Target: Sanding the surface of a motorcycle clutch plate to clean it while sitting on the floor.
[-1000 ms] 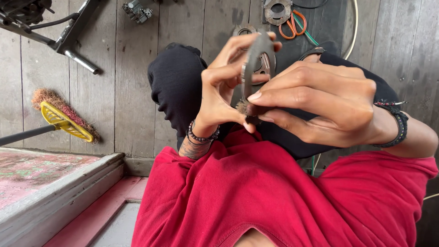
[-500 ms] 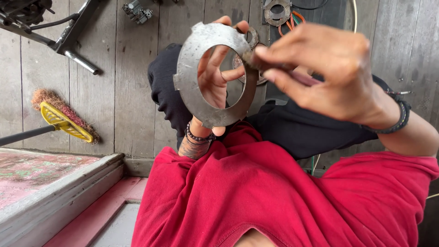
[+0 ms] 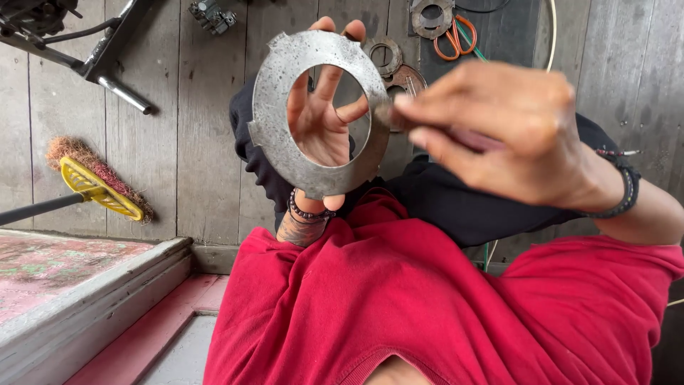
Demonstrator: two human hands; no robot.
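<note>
Metal ring before left hand, broom far left.

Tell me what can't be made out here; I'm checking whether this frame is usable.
Head view only:
- Right hand: motion-blurred, so what its fingertips pinch is unclear.
- Left hand: its palm is partly covered by the metal ring in front of it.
- Metal parts on the floor: hidden partly behind ring and hand.
- Scissors: blades cut off by the top edge.

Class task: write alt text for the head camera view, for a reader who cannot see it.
A left hand holds up a flat, worn grey metal ring plate, its fingers showing through the hole, while the blurred right hand pinches the plate's edge. Below are red clothing, a wooden plank floor and a yellow-handled brush.
</note>
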